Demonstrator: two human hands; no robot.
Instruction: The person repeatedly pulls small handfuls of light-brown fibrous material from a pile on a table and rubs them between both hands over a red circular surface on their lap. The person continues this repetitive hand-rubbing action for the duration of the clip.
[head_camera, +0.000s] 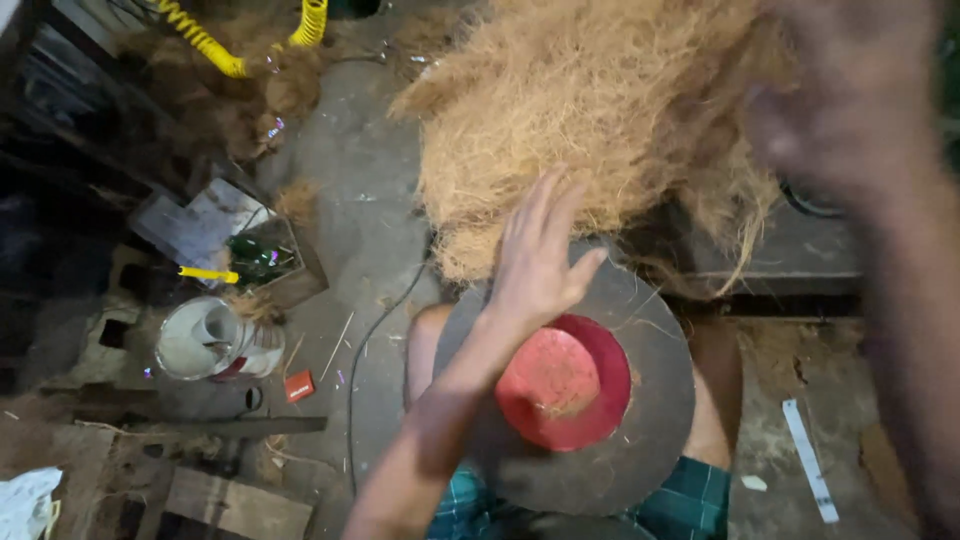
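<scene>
Head view: left hand (538, 255) spread open over coir fibre (590, 110)

Coir fibre (590, 110): a big, loose, tan tangle is lying at the far side of the disc, its lower edge hanging over the rim.
Round disc (655, 400): grey and flat, it is resting across the person's knees.
Red mould (563, 385): dome-shaped and dusty, it is sitting on the disc's middle, stray fibres clinging to it.

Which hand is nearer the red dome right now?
Left. The left hand, open, hovers just above and left of the red dome on the grey disc; the blurred right hand is raised far upper right.
</scene>
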